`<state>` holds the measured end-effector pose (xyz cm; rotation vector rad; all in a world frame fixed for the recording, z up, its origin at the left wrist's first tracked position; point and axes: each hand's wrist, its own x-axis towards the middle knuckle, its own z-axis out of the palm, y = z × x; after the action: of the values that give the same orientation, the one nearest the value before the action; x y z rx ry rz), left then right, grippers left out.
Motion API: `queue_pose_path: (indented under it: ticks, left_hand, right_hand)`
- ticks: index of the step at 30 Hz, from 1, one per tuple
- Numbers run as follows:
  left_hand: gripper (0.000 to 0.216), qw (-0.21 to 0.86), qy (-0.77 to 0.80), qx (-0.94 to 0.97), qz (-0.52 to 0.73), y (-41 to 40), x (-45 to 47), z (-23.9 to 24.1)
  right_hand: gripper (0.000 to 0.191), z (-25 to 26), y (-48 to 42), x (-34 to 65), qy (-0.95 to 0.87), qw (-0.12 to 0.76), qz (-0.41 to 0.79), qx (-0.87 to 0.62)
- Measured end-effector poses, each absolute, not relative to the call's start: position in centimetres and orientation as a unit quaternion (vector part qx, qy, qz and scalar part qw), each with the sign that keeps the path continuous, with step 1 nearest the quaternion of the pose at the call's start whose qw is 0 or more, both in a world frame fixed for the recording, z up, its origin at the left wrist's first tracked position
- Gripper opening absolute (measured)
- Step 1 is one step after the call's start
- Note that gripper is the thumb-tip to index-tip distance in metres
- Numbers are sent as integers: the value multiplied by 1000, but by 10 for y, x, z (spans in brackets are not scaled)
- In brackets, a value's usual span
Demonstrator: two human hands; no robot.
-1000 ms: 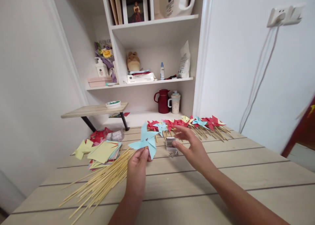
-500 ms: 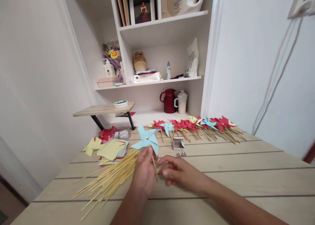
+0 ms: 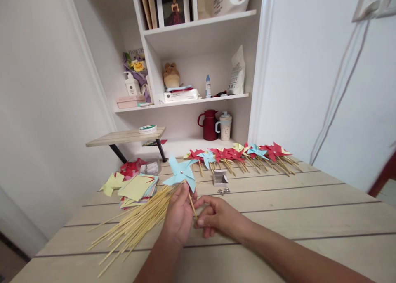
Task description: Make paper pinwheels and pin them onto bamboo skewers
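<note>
A light blue paper pinwheel (image 3: 179,170) on a thin wooden stick is held up over the table, a silver pin at its centre. My left hand (image 3: 179,213) is closed on the upper part of the stick, just under the paper blades. At the stick's lower end, the thumb and fingers of my right hand (image 3: 218,217) pinch it. Beside my left hand lies a loose bundle of wooden sticks (image 3: 139,223). Small metal pins (image 3: 223,191) lie in front of an open little box (image 3: 220,178), beyond my right hand.
Finished red, blue and yellow pinwheels (image 3: 235,154) lie in a row along the table's back. Square paper sheets (image 3: 136,188) are stacked at left, near a folded yellow paper piece (image 3: 111,184). A small raised stand (image 3: 126,137) and a shelf unit (image 3: 198,99) are behind.
My right hand has come in to the lower end of the stick and its fingers have closed there. The left hand keeps its hold on the pinwheel. The camera view has shifted slightly.
</note>
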<state>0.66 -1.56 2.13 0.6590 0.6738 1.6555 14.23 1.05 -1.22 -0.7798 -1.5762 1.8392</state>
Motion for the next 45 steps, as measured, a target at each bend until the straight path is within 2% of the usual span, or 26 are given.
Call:
queue_pose_path:
  ticks: [3, 8, 12, 22, 31, 34, 41, 45]
  left_hand:
    - [22, 583, 282, 273, 712, -15, 7, 21]
    - [24, 581, 294, 240, 720, -14, 6, 20]
    - [24, 570, 321, 251, 713, -14, 6, 20]
    - [42, 581, 414, 366, 598, -18, 13, 12]
    - [47, 602, 410, 346, 592, -15, 9, 10]
    - [47, 605, 406, 334, 598, -15, 9, 11]
    - [44, 591, 422, 352, 591, -18, 12, 12]
    - [51, 537, 453, 364, 612, -16, 9, 9]
  right_hand:
    - [48, -12, 10, 141, -568, 302, 704, -301]
    - [37, -12, 10, 138, -550, 332, 696, -322]
    - [35, -10, 10, 138, -542, 350, 694, -320]
    - [36, 0, 12, 145, -505, 419, 688, -311]
    - [42, 0, 13, 148, -514, 389, 707, -292]
    - [38, 0, 14, 148, -509, 397, 709, -285]
    - [31, 0, 14, 144, -514, 439, 666, -315]
    - [28, 2, 21, 149, -535, 454, 626, -341]
